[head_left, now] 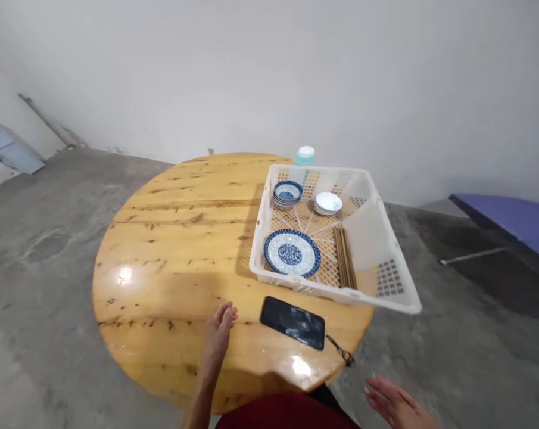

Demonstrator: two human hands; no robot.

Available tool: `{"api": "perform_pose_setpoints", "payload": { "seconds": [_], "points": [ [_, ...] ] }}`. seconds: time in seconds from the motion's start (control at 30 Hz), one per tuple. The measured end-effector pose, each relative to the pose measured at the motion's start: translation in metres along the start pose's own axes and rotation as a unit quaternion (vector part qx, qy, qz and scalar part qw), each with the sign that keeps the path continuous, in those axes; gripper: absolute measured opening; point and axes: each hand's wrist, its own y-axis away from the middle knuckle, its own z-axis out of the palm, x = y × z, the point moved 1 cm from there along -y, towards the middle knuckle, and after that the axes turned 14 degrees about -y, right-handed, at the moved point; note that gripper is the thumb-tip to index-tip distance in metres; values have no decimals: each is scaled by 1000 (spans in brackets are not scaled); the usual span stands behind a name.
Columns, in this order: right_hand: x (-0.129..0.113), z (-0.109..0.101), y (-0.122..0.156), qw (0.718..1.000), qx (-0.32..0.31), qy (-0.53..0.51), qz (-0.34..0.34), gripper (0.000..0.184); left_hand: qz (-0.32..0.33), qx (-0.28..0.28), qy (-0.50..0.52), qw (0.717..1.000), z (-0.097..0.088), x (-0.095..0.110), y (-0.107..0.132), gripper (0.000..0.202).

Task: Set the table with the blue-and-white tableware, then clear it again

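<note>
My left hand point(219, 329) rests over the near part of the round wooden table point(171, 262), fingers drawn together, holding nothing that I can see. It is just left of a black phone point(292, 322) lying flat. My right hand point(396, 404) hangs off the table's near right side, fingers spread and empty. A white plastic crate point(392, 298) sits on the table's right side. It holds a blue-patterned plate point(291, 252), a stack of blue-rimmed bowls point(287, 193), a stack of white dishes point(327, 203) and a bundle of chopsticks point(345, 257).
A small metal key or clip point(342, 353) lies at the table edge right of the phone. A pale teal-capped container point(304, 156) stands behind the crate. A purple-topped surface point(510, 223) stands at the right. Concrete floor and a white wall surround the table.
</note>
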Motion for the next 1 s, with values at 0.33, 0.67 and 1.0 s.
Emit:
{"api": "perform_pose_setpoints", "payload": {
  "seconds": [0.33, 0.67, 1.0],
  "points": [
    [38, 12, 43, 993, -3, -61, 99, 24, 6, -77, -2, 997, 9, -47, -2, 71],
    [22, 38, 43, 982, -103, -15, 159, 12, -15, -23, 14, 1000, 14, -66, 29, 64],
    [5, 26, 23, 963, -205, 136, 107, 20, 40, 49, -67, 996, 6, -29, 45, 44]
  ]
}}
